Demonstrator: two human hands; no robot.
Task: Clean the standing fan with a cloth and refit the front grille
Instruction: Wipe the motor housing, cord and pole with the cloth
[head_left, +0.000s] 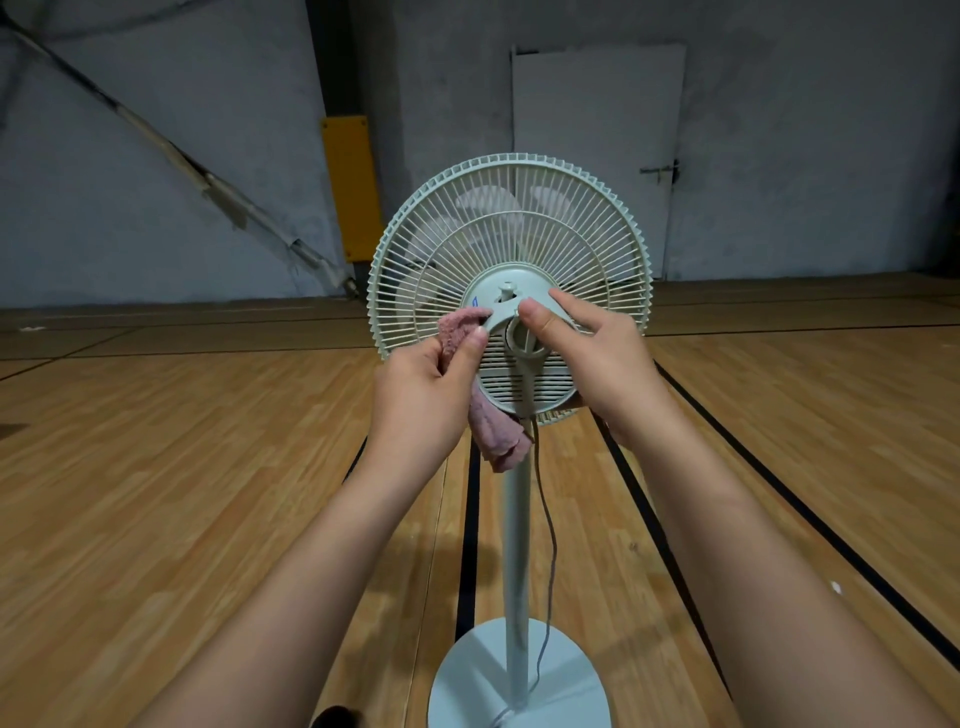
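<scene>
A pink cloth (498, 431) is hanging beside the pale grey-green fan (511, 249), its grille a pattern of radiating ribs. Beneath the fan, honey-brown wood-grain floor (208, 441) is showing black stripes; behind it, a yellow panel (350, 187) and white door (597, 150) are standing against a grey wall (156, 78).

Grey wall (156, 78), white door (597, 130), lined wooden floor (182, 467).
</scene>
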